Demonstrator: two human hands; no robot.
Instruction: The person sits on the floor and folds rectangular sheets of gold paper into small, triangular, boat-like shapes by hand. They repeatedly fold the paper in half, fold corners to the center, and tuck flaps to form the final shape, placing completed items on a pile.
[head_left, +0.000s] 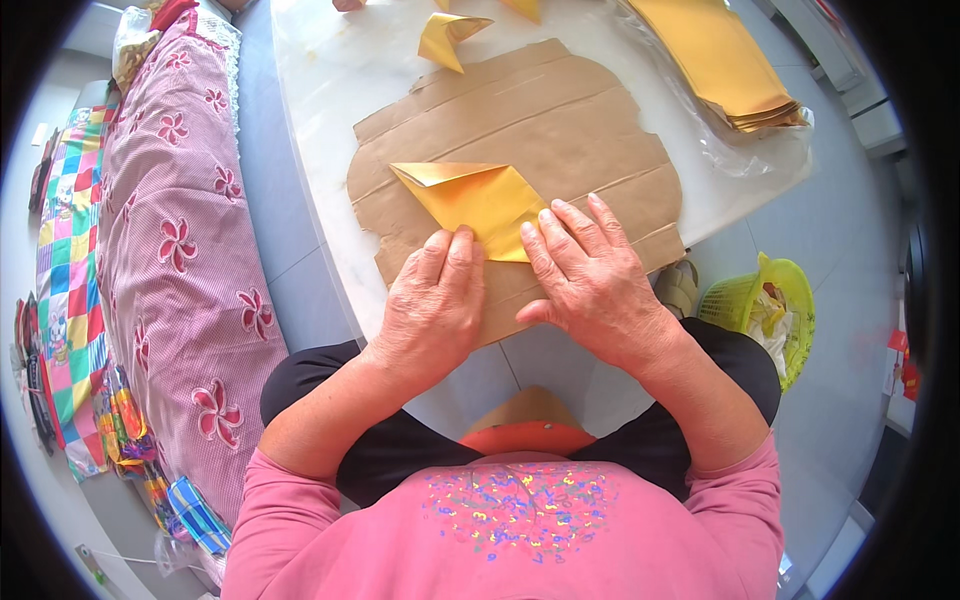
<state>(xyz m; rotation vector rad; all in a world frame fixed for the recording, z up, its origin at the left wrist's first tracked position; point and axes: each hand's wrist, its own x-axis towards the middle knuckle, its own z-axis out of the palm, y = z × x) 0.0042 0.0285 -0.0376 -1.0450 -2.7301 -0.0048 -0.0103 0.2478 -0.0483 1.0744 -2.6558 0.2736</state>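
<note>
A partly folded sheet of gold paper (477, 205) lies on a flat brown piece of cardboard (590, 120) on the white table. Its left end is a raised, folded point; the right end is creased down. My left hand (432, 295) is closed at the paper's lower edge, fingertips pressed together on it. My right hand (597, 275) lies with fingers stretched out, their tips on the paper's right corner and the cardboard beside it, thumb apart. Beyond the cardboard stands a folded gold paper piece (450, 38).
A stack of flat gold paper sheets (725, 60) rests on clear plastic at the table's far right. A green basket (797, 320) with crumpled contents stands on the floor at right. Pink flowered fabric (180, 200) covers a long piece of furniture at left.
</note>
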